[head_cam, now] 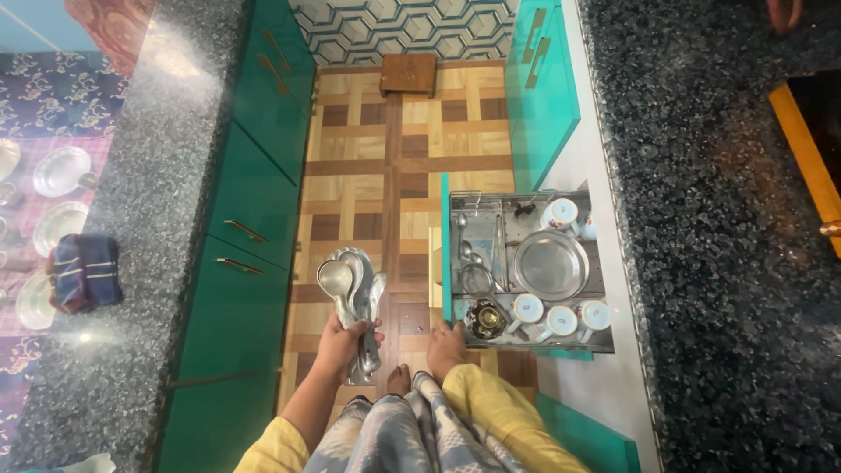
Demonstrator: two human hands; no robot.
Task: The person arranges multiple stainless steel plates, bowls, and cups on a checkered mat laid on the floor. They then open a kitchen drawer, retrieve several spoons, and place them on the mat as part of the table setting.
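— Steel ladles [348, 282], a whole bunch of them, stand bowls-up in the left hand [343, 343], out over the wooden floor [368, 188] between the two runs of green cabinets [250, 197].

— How is that hand closed?

— Fingers wrapped tight round the handles, which stick out below the fist (the bowls fan out above it).

— And the right hand [447, 348]?

— It rests on the near front corner of the pulled-out drawer [445, 245], fingers curled over the teal edge; I cannot tell whether it truly clamps the edge.

— What lies in the drawer?

— A round steel plate [550, 264] in the middle, white cups [561, 321] along the near side, another cup [560, 213] at the far side, a small strainer [476, 279] and spoons at the left, and a dark brass-coloured bowl [487, 318] just beside the right hand.

— Anything on the counters?

— A folded blue cloth [84, 271] on the left granite counter [144, 201].
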